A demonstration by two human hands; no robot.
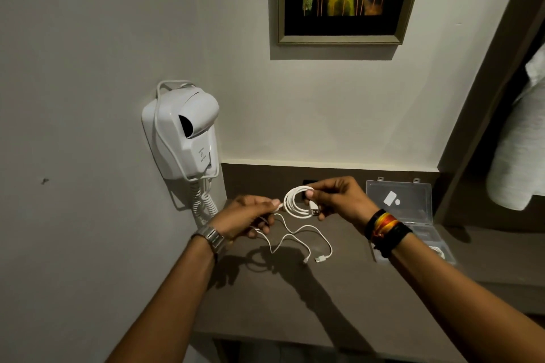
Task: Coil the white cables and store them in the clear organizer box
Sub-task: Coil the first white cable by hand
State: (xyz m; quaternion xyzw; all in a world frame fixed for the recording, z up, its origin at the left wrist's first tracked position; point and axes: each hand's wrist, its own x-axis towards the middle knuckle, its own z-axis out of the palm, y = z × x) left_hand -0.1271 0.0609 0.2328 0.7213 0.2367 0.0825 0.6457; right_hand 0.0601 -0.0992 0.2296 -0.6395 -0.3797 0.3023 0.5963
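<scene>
White cable coil (pixel 295 203) upright, plug (pixel 314 211) rightward

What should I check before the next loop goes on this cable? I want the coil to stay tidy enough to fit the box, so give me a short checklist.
1. Coil pinched firmly in the right hand: ok, thumb and fingers close on the loops.
2. Left hand feeding the cable: ok, its grip holds the strand beside the coil.
3. Loose tail free of knots: cannot tell; it curls on the counter and crosses itself.
4. Tail connectors unsnagged: ok, lying free.
5. Clear organizer box open: ok, lid up.
6. Room left in the box: cannot tell, the wrist hides part.
</scene>
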